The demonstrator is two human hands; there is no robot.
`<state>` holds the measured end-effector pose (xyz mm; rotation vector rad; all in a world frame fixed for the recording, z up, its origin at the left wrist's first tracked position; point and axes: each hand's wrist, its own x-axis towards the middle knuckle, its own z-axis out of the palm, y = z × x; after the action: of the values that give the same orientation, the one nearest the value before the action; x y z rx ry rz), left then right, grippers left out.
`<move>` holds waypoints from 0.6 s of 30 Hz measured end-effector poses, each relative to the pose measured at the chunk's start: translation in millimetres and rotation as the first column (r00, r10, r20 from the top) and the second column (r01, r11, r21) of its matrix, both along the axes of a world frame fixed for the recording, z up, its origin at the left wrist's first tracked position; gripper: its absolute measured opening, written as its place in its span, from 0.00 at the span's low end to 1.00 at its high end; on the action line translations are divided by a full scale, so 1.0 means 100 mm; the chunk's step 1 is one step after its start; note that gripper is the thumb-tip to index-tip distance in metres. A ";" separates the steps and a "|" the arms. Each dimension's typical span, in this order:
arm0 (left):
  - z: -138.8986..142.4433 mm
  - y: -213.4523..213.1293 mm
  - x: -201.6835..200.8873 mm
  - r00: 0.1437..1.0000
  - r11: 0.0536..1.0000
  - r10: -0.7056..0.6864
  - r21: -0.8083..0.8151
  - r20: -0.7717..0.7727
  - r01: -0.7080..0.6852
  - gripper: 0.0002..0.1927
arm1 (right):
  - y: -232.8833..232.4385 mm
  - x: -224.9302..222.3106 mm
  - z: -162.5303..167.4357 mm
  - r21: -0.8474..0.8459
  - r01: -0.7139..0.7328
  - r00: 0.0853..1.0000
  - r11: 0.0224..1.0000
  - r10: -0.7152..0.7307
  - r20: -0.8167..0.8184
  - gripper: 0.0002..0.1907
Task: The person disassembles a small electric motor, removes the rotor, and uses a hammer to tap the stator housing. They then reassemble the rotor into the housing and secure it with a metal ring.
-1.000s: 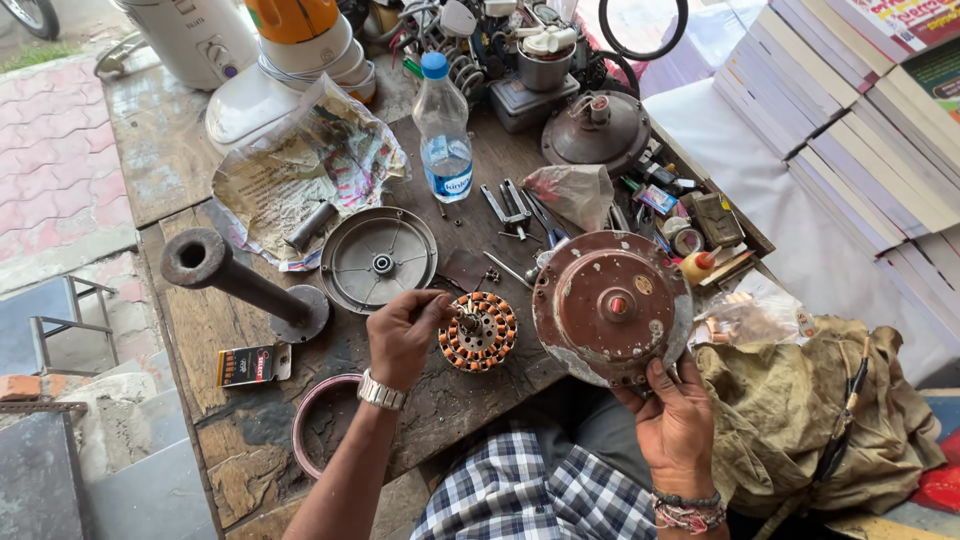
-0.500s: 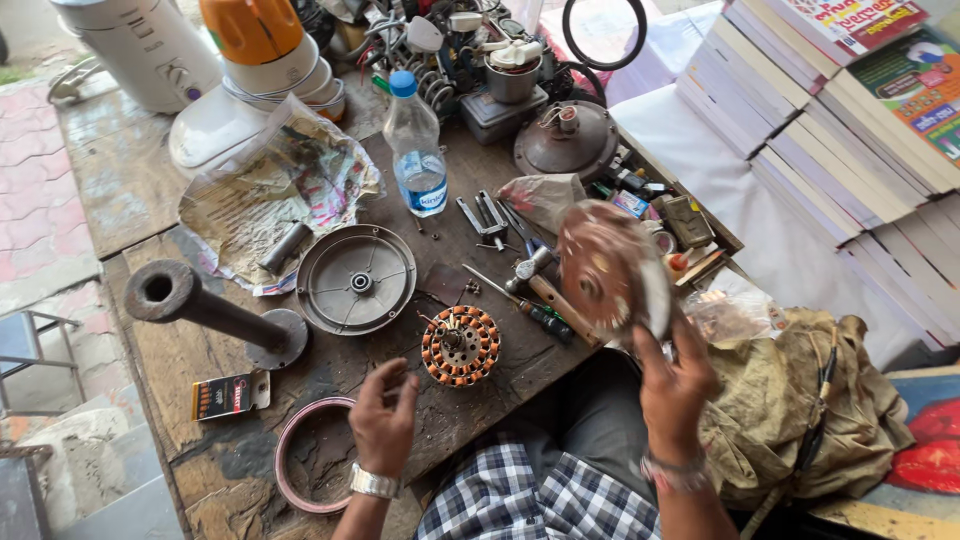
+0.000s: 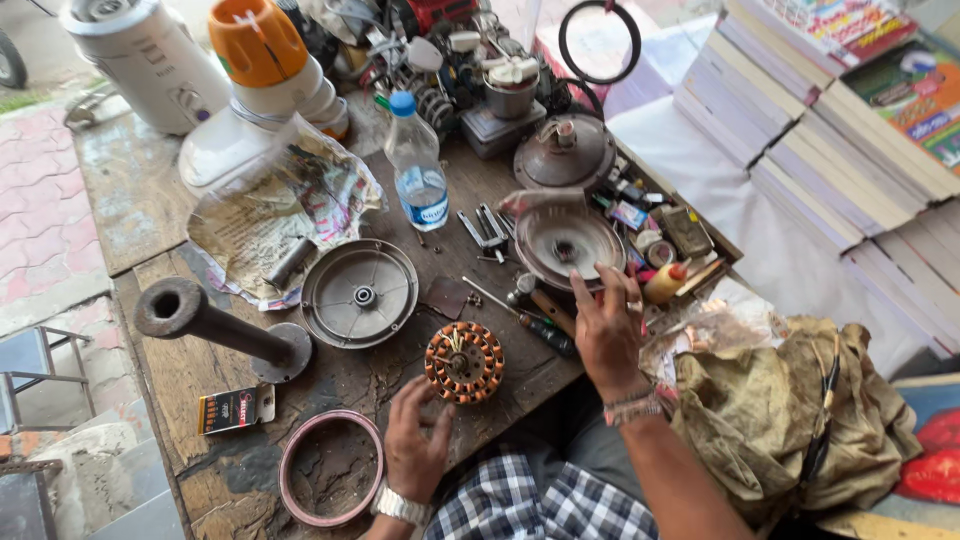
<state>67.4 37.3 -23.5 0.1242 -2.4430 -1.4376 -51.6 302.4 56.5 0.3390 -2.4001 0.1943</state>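
Hands at a cluttered repair surface
Left hand rests open beside the copper-wound stator; right hand grasps the round metal cover; a small black-and-orange box lies left.

small black-orange box on bench, blue-labelled bottle

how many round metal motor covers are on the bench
3: one grey cover lying flat left of centre, one cover under the right hand, one dark domed cover behind it. Clutter may hide more.
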 end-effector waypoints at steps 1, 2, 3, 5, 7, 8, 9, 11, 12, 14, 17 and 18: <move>-0.03 -0.02 -0.03 1.000 1.000 -0.002 0.004 -0.015 0.002 0.25 | -0.03 0.15 -0.07 -0.046 -0.025 0.999 0.999 0.024 -0.027 0.22; -0.07 -0.02 -0.09 0.999 0.999 -0.019 -0.031 -0.029 0.018 0.25 | -0.06 0.29 -0.14 -0.088 -0.054 0.997 0.995 0.049 -0.061 0.20; -0.10 -0.03 -0.17 0.998 0.997 -0.033 -0.070 -0.047 0.029 0.25 | -0.10 0.44 -0.22 -0.240 -0.184 0.982 0.953 0.186 -0.016 0.18; -0.12 -0.04 -0.28 0.998 0.989 -0.059 -0.137 -0.009 0.058 0.23 | -0.17 0.75 -0.42 -0.399 -0.363 0.912 0.842 0.408 0.031 0.16; -0.09 -0.04 -0.41 0.993 0.978 -0.071 -0.189 0.099 0.088 0.20 | -0.18 1.01 -0.60 -0.467 -0.372 0.853 0.802 0.494 0.167 0.16; -0.06 -0.03 -0.44 0.995 0.977 -0.095 -0.186 0.039 0.101 0.17 | -0.15 1.15 -0.68 -0.518 -0.304 0.824 0.799 0.494 0.278 0.17; -0.02 -0.04 -0.46 0.993 0.977 -0.117 -0.184 -0.024 0.111 0.16 | -0.11 1.23 -0.75 -0.559 -0.233 0.779 0.795 0.497 0.381 0.17; 0.06 -0.04 -0.53 0.984 0.973 -0.146 -0.197 -0.104 0.123 0.16 | -0.03 1.27 -0.87 -0.597 -0.088 0.717 0.797 0.467 0.518 0.15; 0.10 -0.04 -0.57 0.982 0.969 -0.154 -0.211 -0.112 0.128 0.17 | 0.00 1.27 -0.92 -0.605 -0.012 0.674 0.796 0.453 0.583 0.14; 0.16 -0.04 -0.60 0.970 0.960 -0.183 -0.242 -0.159 0.142 0.17 | 0.02 1.19 -1.01 -0.626 0.023 0.678 0.779 0.448 0.583 0.11; 0.21 -0.03 -0.74 0.951 0.939 -0.236 -0.297 -0.198 0.172 0.19 | 0.04 1.09 -1.10 -0.645 0.078 0.663 0.760 0.444 0.603 0.09; 0.22 -0.01 -0.80 0.959 0.931 -0.246 -0.311 -0.143 0.192 0.20 | 0.04 1.08 -1.13 -0.649 0.094 0.648 0.755 0.448 0.616 0.09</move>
<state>-12.5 35.8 -1.8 -0.3416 -2.5445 -1.0885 56.4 306.1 -56.2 0.1971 -2.8620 1.4949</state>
